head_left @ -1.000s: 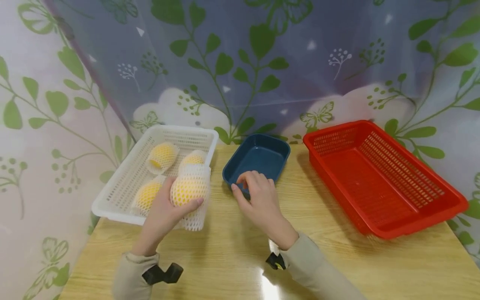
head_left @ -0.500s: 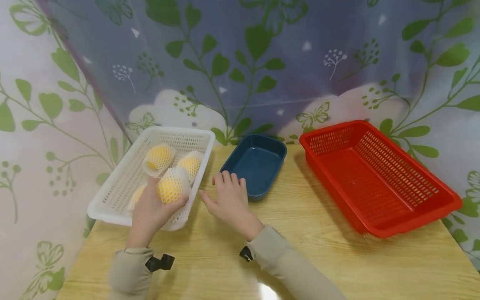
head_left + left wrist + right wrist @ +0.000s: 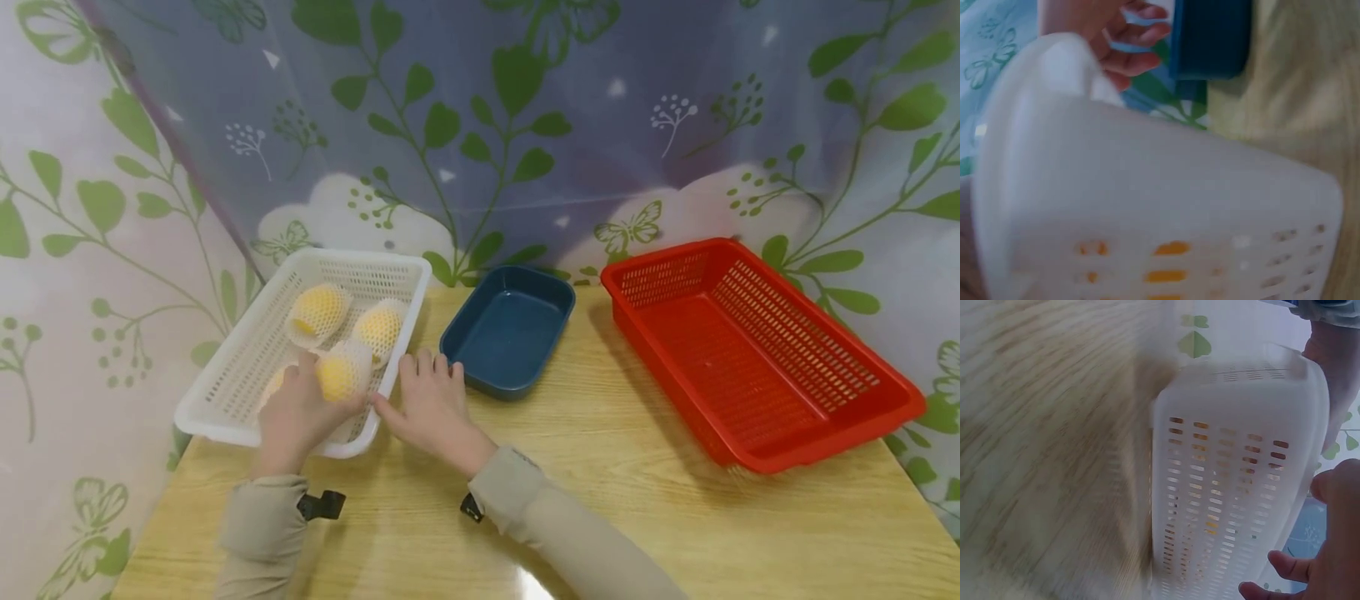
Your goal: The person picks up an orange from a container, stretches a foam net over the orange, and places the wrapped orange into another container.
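My left hand [image 3: 296, 417] is down inside the white basket [image 3: 225, 367] at its near end. It grips a yellow fruit in a white foam net [image 3: 343, 372], thumb along the near side. Two more netted fruits, a back one [image 3: 321, 310] and a right one [image 3: 378, 327], lie in the basket, and a further fruit is mostly hidden behind my left hand. My right hand [image 3: 431, 408], holding nothing, is beside the basket's right rim, thumb right at the rim. Its loosely bent fingers [image 3: 1288, 567] show beside the perforated basket wall in the right wrist view.
A dark blue tray [image 3: 506, 333] stands just beyond my right fingers. Over on the right is a large red basket [image 3: 667, 333]. All stand on a wooden table [image 3: 600, 492], with a leaf-patterned curtain [image 3: 480, 158] close behind.
My left hand has lowered the netted fruit from above the basket's right edge down and left into it. My right hand has moved left, from over the blue tray to the white basket's rim.
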Motion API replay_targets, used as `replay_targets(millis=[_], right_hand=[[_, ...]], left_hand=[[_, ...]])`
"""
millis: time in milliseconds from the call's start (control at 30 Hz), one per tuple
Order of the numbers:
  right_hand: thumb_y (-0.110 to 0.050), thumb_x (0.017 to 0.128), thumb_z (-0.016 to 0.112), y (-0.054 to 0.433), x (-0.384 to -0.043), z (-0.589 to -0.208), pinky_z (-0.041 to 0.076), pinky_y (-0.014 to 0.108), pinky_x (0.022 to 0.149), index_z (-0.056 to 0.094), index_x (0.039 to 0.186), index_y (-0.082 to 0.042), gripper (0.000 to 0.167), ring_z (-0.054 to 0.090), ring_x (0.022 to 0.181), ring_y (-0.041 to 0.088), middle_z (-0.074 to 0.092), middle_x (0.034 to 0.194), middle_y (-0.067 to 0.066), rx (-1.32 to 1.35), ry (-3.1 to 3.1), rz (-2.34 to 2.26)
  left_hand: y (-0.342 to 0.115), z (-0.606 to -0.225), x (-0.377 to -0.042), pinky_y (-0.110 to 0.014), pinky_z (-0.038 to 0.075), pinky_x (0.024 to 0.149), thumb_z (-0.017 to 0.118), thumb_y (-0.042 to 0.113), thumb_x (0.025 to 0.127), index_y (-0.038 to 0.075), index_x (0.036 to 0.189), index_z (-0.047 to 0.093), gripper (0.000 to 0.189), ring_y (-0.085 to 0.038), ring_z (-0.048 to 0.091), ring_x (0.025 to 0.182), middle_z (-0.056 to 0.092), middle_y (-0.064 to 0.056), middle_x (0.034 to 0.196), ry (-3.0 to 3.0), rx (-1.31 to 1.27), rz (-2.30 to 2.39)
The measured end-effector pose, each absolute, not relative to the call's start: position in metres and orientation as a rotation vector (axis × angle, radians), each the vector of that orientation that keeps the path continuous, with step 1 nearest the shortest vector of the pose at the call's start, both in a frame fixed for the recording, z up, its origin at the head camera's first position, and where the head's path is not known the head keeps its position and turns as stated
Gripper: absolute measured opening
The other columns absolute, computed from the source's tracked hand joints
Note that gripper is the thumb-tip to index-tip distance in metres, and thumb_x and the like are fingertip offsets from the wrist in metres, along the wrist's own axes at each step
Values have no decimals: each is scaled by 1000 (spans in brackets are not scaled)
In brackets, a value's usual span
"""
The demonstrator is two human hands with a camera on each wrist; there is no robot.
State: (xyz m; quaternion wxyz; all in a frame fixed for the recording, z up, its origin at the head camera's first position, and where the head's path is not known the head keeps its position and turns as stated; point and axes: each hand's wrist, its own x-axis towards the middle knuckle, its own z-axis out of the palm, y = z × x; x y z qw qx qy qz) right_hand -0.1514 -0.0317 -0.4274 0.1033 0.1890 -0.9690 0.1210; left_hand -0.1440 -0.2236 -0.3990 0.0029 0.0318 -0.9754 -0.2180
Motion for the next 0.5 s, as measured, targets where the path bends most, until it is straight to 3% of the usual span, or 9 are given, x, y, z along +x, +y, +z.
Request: replay_targets(millis=[100, 200, 300, 500], right_hand=[[-65, 98, 33, -33, -153, -429, 35, 41, 77, 51, 112, -14, 56, 45, 95, 26, 50, 109, 8, 551, -2859, 320], [-63, 99, 32, -34, -155, -430, 35, 41, 77, 52, 113, -14, 54, 44, 94, 26, 49, 109, 8, 552, -2866, 303], [-63, 99, 29, -35, -155, -432, 35, 40, 76, 52, 113, -14, 55, 44, 93, 26, 48, 109, 8, 550, -2877, 302], [-64, 99, 29, -36, -155, -434, 36, 41, 78, 52, 118, -13, 59, 44, 95, 26, 48, 115, 9, 553, -2900, 331]], left_hand=[[-219, -406, -147, -55, 51, 59, 66, 68, 80, -8, 141, 29, 104, -49, 61, 80, 47, -36, 121, -3116, 64, -580], [-212, -410, -150, -50, 49, 52, 67, 55, 85, -10, 137, 30, 91, -42, 59, 68, 44, -35, 117, -3116, 49, -531], [-209, -411, -151, -45, 49, 49, 68, 45, 87, -14, 133, 31, 84, -36, 55, 63, 39, -35, 115, -3130, 31, -514], [-207, -413, -152, -39, 51, 48, 66, 32, 90, -21, 134, 27, 79, -33, 56, 61, 24, -41, 127, -3227, -9, -580]])
